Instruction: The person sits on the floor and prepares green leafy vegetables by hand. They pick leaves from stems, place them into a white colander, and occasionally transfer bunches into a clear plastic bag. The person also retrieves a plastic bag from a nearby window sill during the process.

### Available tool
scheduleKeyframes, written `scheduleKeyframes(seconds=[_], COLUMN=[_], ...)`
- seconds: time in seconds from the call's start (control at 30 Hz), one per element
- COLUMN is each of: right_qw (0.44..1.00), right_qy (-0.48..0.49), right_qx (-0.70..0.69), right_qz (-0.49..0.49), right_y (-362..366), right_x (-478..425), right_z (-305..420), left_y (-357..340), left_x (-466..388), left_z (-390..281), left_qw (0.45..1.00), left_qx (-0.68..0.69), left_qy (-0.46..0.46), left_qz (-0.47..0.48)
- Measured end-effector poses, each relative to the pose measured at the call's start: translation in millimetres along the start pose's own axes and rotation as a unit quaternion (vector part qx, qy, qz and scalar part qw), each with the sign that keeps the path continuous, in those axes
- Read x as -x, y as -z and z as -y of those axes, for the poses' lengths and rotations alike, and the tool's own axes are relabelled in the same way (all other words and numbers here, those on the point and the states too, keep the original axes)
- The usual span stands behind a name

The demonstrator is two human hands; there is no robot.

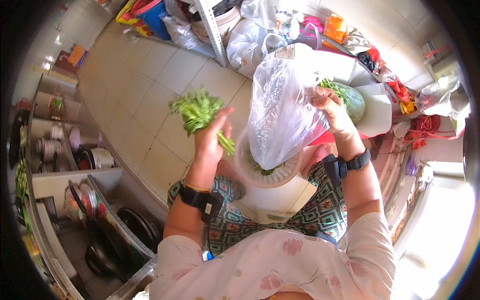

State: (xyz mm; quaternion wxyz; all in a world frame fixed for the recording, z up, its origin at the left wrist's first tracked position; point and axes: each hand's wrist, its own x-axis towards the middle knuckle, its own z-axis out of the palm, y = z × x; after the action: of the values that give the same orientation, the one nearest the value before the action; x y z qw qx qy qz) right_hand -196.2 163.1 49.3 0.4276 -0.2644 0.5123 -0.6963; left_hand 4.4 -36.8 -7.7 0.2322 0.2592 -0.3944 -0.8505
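Note:
My left hand (215, 133) grips a bunch of leafy greens (198, 110) over the tiled floor, the leaves pointing up and away, the stems showing below my fingers. In my right hand (328, 107) is the edge of a clear plastic bag (281, 108), which hangs over a round plastic basket (279, 179). Some green leaves lie inside the basket, partly hidden by the bag. Just beyond my right hand, a large green melon (352, 103) and more greens (332, 87) rest in a red-edged container (386, 108).
Plastic bags (245, 43) and a blue bucket (152, 17) sit at a metal shelf (210, 28) ahead. On the left, cabinet compartments (77, 174) hold pans (99, 258) and dishes. Red string (425, 125) hangs at the right. My feet are on either side of the basket.

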Motion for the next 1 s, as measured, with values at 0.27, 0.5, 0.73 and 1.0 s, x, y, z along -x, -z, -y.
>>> scheduleKeyframes(seconds=[0.27,0.5,0.73,1.0], right_qw=[0.988,0.980,0.949,0.747], right_qy=[-0.095,-0.095,0.064,0.149], right_qx=[-0.120,-0.103,0.308,0.545], right_qz=[0.011,0.144,-0.010,-0.351], right_y=[-44,-57,-7,56], right_x=[-2,3,-2,-12], right_z=[-25,-40,4,-4], left_y=[-33,-19,2,36], left_x=[21,15,4,-2], left_z=[26,40,-14,-38], left_qw=[0.993,0.998,0.985,0.964], left_qx=[-0.094,-0.041,-0.052,0.018], left_qy=[-0.035,0.042,-0.098,-0.204], left_qz=[0.060,0.039,-0.131,-0.172])
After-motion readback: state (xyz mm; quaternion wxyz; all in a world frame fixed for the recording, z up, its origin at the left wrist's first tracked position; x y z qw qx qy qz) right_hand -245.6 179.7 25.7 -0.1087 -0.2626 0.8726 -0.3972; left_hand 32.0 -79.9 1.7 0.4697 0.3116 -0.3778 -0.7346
